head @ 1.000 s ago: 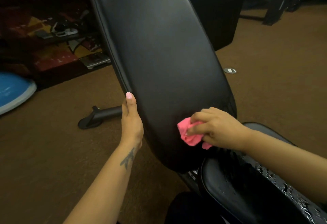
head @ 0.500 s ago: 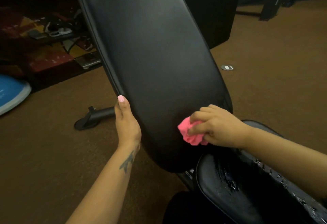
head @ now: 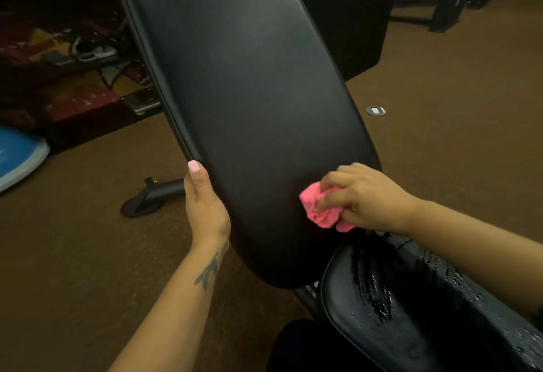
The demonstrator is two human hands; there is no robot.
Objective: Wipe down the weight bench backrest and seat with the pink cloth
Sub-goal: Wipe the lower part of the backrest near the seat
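The pink cloth [head: 321,210] is sitting bunched into a small, crumpled wad, bright against the dark upholstery, and it is pressing on the lower right part of the backrest [head: 249,92], close to that pad's right edge and just above its rounded bottom end. The right hand [head: 364,198] is gripping the cloth with curled fingers, the fingertips pinning the wad against the pad while a fold is sticking out past them toward the left and another is hanging below the palm.

The backrest is standing tilted, a long black padded panel with a smooth, matte, slightly leathery face and a piped seam running along its left edge. The left hand [head: 205,204] is holding that left edge low down, thumb lying straight up along the seam with a pale pink nail showing; the other fingers are going round behind the pad, so how tightly they are curling is not visible, though they seem to be wrapping the edge.

The seat [head: 382,313] is lying just below the backrest's bottom end, black and glossy, with wet streaks and droplets glinting across it. A black frame foot [head: 152,195] is resting on the brown carpet [head: 73,254] left of the bench.
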